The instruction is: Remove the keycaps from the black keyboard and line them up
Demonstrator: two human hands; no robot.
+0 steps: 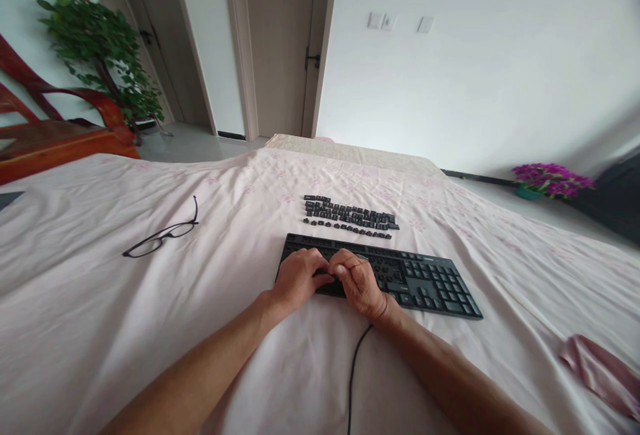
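A black keyboard [440,281] lies on the pink-white cloth, with many keycaps off its left and middle part; the number pad on the right still has its keys. My left hand [300,276] is over its left part, thumb and fingers pinched close to the keys. Right beside it, almost touching, my right hand [359,283] is closed with curled fingers. What either hand has between its fingers is hidden. Loose black keycaps [350,215] lie in several rows just beyond the keyboard.
Black-framed glasses [163,238] rest on the cloth [225,328] to the left. A black cable [353,368] runs toward me. Pink satin fabric [600,368] lies at the right. Beyond are a wooden chair [75,135], a green plant [95,41] and purple flowers [553,178].
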